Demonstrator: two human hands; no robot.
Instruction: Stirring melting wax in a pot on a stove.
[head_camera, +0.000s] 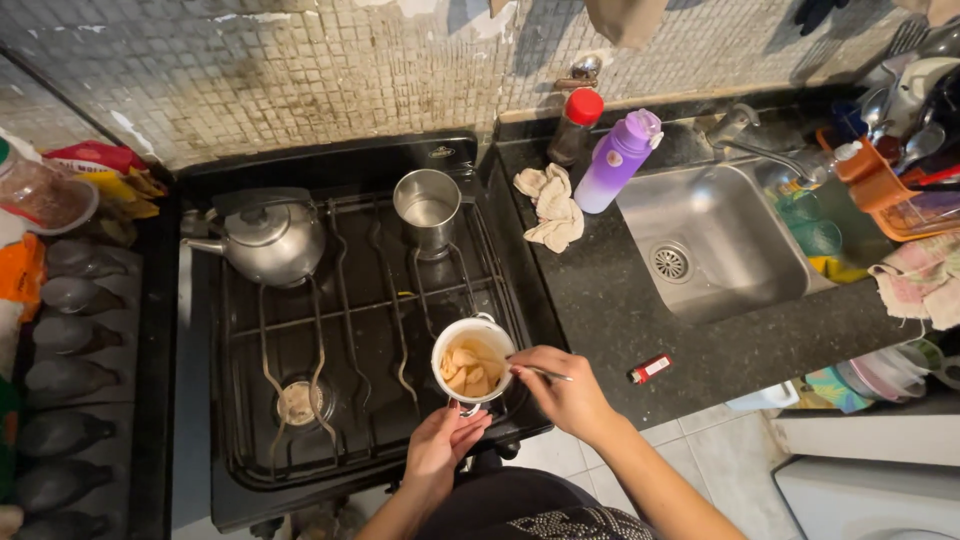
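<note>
gripping pot handle (466, 407), left hand (440, 445); right hand (565, 385) holding utensil (545, 373) over white pot (472, 362)

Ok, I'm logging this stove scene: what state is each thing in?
White pot: uncovered, holds pale pieces.
Left hand: gripping the pot's handle.
Right hand: holding a thin utensil at the pot's rim.
Kettle: lid on.
Steel cup: upright, uncovered.
Purple bottle: capped.

My small white pot (472, 362) stands upright on the stove's front right burner, holding pale yellow chunks (possibly potato) in liquid; a thin metal utensil (545, 373) rests on its rim.
</note>
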